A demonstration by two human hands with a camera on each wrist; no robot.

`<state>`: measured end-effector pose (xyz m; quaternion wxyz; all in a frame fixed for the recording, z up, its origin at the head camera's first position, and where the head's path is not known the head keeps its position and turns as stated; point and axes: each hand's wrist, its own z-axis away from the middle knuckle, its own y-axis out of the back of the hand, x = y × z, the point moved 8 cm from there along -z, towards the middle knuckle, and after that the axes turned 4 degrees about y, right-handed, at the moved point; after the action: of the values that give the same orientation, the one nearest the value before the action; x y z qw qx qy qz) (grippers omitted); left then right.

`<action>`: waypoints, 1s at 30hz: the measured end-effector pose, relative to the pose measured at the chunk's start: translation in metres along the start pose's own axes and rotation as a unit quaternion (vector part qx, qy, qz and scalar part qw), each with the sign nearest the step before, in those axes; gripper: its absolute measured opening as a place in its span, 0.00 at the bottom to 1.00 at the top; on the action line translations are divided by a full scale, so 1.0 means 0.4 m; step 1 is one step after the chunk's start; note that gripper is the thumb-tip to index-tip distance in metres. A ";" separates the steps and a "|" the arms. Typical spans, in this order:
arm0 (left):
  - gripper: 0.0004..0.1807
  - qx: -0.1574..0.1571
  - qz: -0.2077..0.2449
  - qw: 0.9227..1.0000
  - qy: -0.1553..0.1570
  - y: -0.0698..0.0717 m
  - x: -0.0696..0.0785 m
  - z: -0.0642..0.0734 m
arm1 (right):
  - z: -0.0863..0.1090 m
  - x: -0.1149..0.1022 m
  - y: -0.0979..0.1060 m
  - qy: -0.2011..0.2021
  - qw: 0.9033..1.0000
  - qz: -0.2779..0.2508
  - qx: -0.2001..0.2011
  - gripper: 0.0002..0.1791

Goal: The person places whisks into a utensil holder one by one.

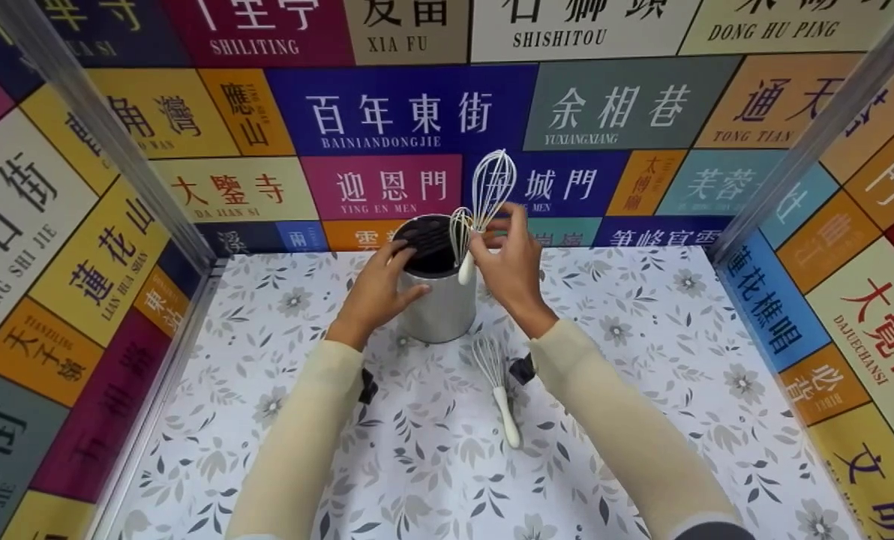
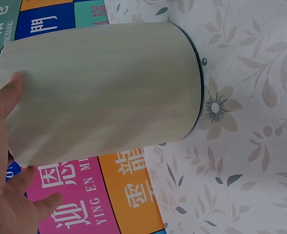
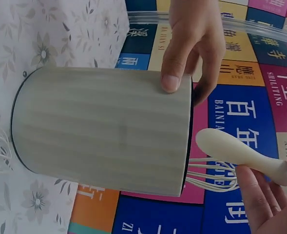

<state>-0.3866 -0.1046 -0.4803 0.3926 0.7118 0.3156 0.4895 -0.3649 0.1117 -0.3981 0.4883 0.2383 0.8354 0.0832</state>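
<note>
A whitish utensil canister point(image 1: 439, 307) with a dark inside stands upright on the table. My left hand point(image 1: 376, 289) holds it near the rim, the thumb point(image 2: 12, 90) against the outer wall. My right hand point(image 1: 513, 262) pinches a white whisk point(image 1: 494, 184) where wires and handle meet. Its wires point up, and its pale handle point(image 3: 231, 150) slants down beside the rim. The wire loops of a second whisk point(image 3: 209, 173) stick out of the canister's mouth; its handle is hidden inside. On the table in front lies a third whisk point(image 1: 501, 390), wires toward the canister.
A white cloth with grey flowers and leaves point(image 1: 289, 450) covers the table. Colourful panels with printed signs point(image 1: 417, 112) enclose the back and both sides. Clear upright edges point(image 1: 807, 142) run along the corners.
</note>
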 end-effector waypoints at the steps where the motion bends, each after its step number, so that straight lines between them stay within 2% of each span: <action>1: 0.40 -0.002 0.000 1.000 0.003 -0.001 0.000 0.000 | -0.007 -0.002 -0.005 0.004 1.000 0.000 0.002 0.29; 9: 0.40 -0.008 -0.001 1.000 0.005 -0.006 0.002 -0.004 | -0.042 0.004 -0.037 0.022 1.000 0.000 0.014 0.28; 18: 0.40 0.000 -0.002 1.000 -0.008 -0.003 0.002 -0.004 | -0.048 0.015 -0.071 0.047 0.999 0.011 0.003 0.27; 30: 0.40 -0.004 -0.008 1.000 0.004 -0.005 -0.003 -0.002 | -0.040 0.026 -0.095 0.030 0.998 0.054 -0.005 0.29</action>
<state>-0.3880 -0.1044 -0.4821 0.3976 0.7058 0.3210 0.4907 -0.3948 0.0850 -0.4122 0.4595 0.2781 0.8348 0.1211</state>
